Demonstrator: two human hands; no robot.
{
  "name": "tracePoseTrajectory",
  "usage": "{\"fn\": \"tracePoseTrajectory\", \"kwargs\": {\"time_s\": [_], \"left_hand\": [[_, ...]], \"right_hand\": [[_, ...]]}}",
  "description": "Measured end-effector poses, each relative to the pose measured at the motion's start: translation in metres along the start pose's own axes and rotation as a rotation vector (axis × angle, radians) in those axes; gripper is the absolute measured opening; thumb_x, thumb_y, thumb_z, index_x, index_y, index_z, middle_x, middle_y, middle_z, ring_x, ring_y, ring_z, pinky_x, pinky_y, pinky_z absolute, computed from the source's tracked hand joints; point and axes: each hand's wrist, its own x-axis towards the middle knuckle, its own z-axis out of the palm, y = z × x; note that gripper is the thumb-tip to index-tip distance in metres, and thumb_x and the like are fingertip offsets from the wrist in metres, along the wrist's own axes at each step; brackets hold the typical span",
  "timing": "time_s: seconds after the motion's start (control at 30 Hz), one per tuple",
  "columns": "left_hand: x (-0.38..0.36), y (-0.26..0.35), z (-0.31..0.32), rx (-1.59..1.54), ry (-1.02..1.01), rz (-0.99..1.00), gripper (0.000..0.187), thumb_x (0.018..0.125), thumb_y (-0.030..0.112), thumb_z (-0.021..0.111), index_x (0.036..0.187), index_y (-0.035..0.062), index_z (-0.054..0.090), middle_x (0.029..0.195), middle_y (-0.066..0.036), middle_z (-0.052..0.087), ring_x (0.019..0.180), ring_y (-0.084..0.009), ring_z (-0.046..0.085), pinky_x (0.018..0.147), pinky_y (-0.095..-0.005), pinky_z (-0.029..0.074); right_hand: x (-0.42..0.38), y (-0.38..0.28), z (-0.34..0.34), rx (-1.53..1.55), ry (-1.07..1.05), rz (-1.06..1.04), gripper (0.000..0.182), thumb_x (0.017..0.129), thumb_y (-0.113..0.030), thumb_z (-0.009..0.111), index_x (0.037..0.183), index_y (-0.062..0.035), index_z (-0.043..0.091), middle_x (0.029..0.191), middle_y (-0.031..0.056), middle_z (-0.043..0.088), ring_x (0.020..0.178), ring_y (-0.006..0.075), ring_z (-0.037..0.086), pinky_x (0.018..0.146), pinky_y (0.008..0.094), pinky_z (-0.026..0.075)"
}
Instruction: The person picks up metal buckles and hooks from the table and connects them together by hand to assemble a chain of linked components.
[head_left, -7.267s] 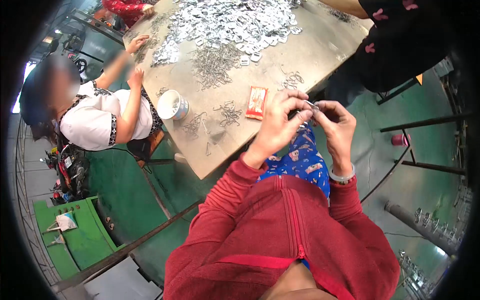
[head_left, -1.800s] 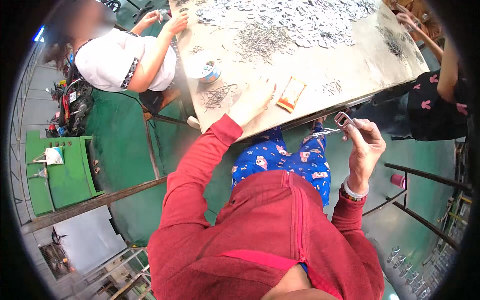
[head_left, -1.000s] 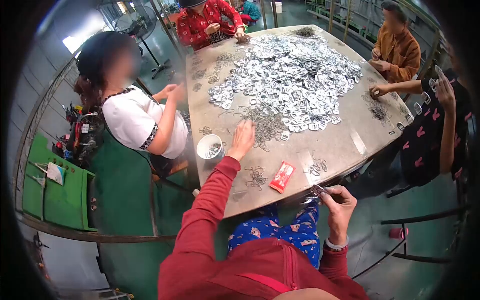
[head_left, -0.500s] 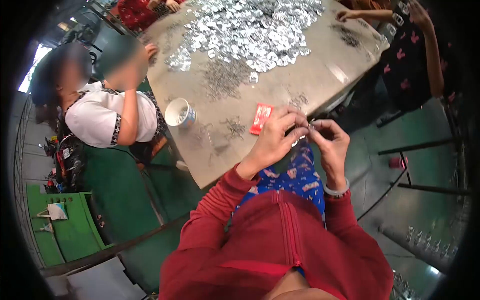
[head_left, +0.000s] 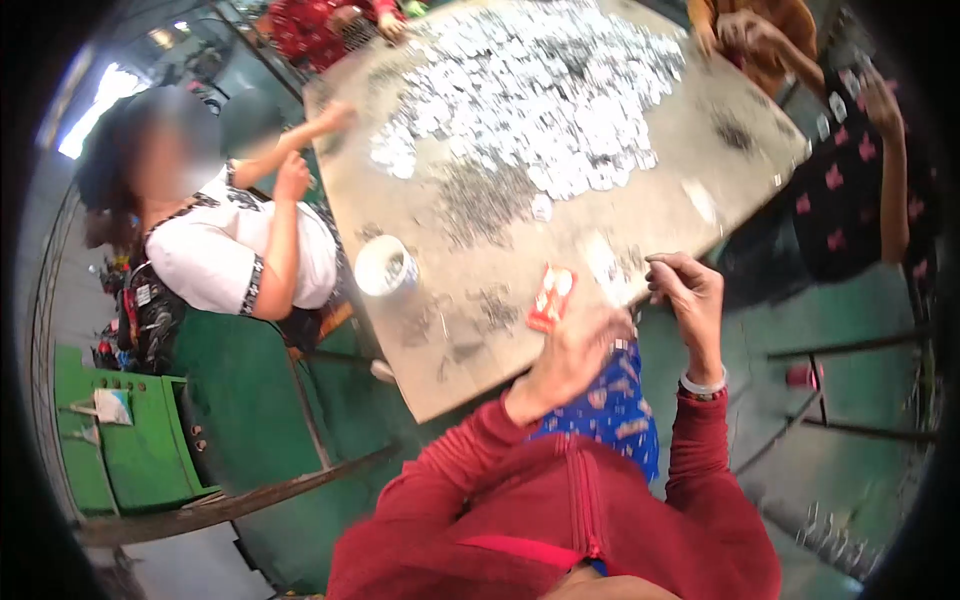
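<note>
In the head camera's view, a worker's left hand (head_left: 574, 352), blurred, extends with fingers slightly bent near a red packet (head_left: 552, 297) lying by the table's (head_left: 640, 205) edge, while the right hand (head_left: 692, 292) is raised with curled fingers close to the thumb; whether either pinches anything cannot be told. Beyond them, silvery metal buckles (head_left: 530, 100) sit heaped behind a pile of thin wire pieces (head_left: 482, 202), a white cup (head_left: 370, 268) to its left.

Silvery-wht pcs (head_left: 560, 110), red/wht pkt (head_left: 552, 296)
</note>
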Motion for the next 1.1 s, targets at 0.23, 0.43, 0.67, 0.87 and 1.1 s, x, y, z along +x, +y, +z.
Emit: {"fn": "tracePoseTrajectory", "kwargs": {"time_s": [0.23, 0.43, 0.67, 0.87, 1.1], "left_hand": [[-0.013, -0.01, 0.005, -0.072, -0.001, -0.121, 0.009, 0.087, 0.0, 0.057, 0.095, -0.0034, 0.061, 0.087, -0.01, 0.065, 0.084, -0.017, 0.064, 0.073, -0.0275, 0.051], [-0.014, 0.0, -0.001, -0.146, 0.007, -0.142, 0.009, 0.087, -0.001, 0.057, 0.095, -0.0027, 0.061, 0.09, -0.01, 0.066, 0.083, -0.0166, 0.065, 0.073, -0.0271, 0.051], [-0.016, 0.002, -0.005, -0.119, 0.1, -0.127, 0.014, 0.087, 0.004, 0.057, 0.099, -0.0018, 0.061, 0.088, -0.013, 0.064, 0.085, -0.0219, 0.064, 0.075, -0.0319, 0.05], [-0.007, 0.009, 0.003, -0.008, 0.11, 0.064, 0.009, 0.086, 0.007, 0.059, 0.087, -0.002, 0.059, 0.076, -0.014, 0.062, 0.069, -0.0257, 0.063, 0.06, -0.0342, 0.047], [-0.015, 0.001, 0.004, 0.135, 0.123, 0.139, 0.01, 0.081, 0.008, 0.065, 0.087, -0.0003, 0.062, 0.08, -0.011, 0.063, 0.075, -0.0262, 0.062, 0.067, -0.0348, 0.047]], "right_hand": [[0.192, 0.134, 0.053, -0.635, -0.031, -0.281, 0.025, 0.078, -0.02, 0.066, 0.095, -0.0011, 0.068, 0.088, 0.0205, 0.066, 0.078, 0.0344, 0.064, 0.07, 0.0386, 0.049], [0.196, 0.149, 0.045, -0.808, 0.036, -0.427, 0.023, 0.074, -0.011, 0.063, 0.095, -0.0004, 0.065, 0.084, 0.0215, 0.065, 0.079, 0.0372, 0.062, 0.072, 0.0411, 0.049], [0.067, 0.054, 0.021, 0.067, -0.023, -0.088, 0.023, 0.082, 0.0, 0.06, 0.103, 0.0067, 0.059, 0.08, 0.0091, 0.065, 0.072, 0.0119, 0.063, 0.062, 0.0254, 0.052], [-0.058, -0.04, 0.016, -0.055, 0.012, -0.169, 0.017, 0.081, 0.006, 0.062, 0.097, 0.0055, 0.065, 0.088, 0.0058, 0.066, 0.073, 0.0072, 0.059, 0.064, 0.0194, 0.047], [-0.069, -0.023, 0.021, 0.073, 0.118, -0.1, 0.017, 0.076, 0.006, 0.068, 0.093, 0.0051, 0.068, 0.082, 0.007, 0.068, 0.071, 0.0088, 0.061, 0.065, 0.0199, 0.048]]}}
